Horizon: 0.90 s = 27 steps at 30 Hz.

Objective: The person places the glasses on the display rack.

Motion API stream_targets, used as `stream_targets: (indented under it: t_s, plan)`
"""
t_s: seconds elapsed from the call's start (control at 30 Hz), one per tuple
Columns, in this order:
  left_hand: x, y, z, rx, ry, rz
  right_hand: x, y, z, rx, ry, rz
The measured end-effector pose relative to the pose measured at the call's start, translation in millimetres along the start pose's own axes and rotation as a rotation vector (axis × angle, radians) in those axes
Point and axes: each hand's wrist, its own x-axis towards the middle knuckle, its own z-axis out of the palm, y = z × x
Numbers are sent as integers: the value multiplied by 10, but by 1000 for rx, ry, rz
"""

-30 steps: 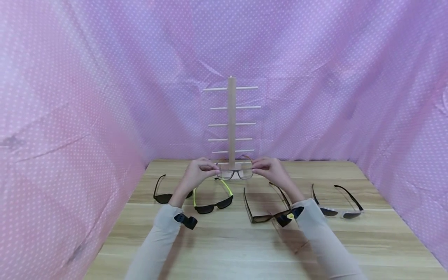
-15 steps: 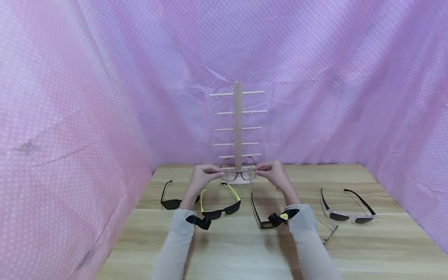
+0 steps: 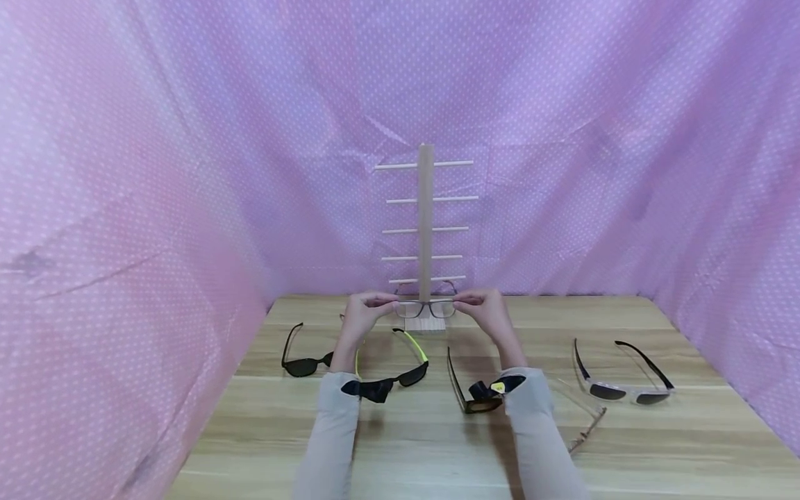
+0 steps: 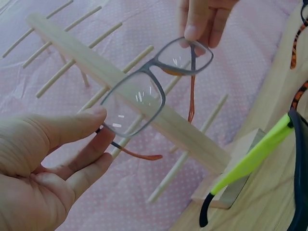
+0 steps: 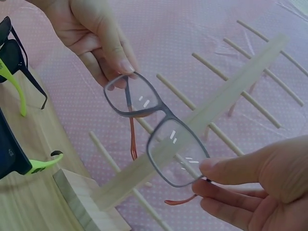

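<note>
Left hand (image 3: 364, 314) at 9 o'clock and right hand (image 3: 487, 311) at 3 o'clock of the grey-framed glasses (image 4: 153, 64), each pinching one end between thumb and fingers. Over the last second the glasses have risen slightly relative to the lowest rung of the wooden stand (image 3: 426, 222), at 12 o'clock; judged: fine alignment, no release yet. Temple-to-rung contact: cannot tell. Both wrist views resolve the orange temple tips plainly; only the head view includes the white-framed sunglasses (image 3: 607, 392), at 4 o'clock on the bench (image 3: 250, 430).
</note>
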Motion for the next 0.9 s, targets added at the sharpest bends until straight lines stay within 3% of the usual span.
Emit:
stream_targets:
  t_s: [0.17,0.33,0.47,0.7,0.9]
  plan:
    - [10,-73,97,-16,52,19,25,35,75,23,79,18]
    - [24,-122,192,-16,100,-7,68,128,145,79,142,13]
    - [51,-157,230,-23,147,-22,109,198,195,128,161,-11]
    - [94,-251,324,-47,263,3,152,308,279,192,181,15]
    - [112,-267,434,-89,351,-19,165,353,328,231,216,28]
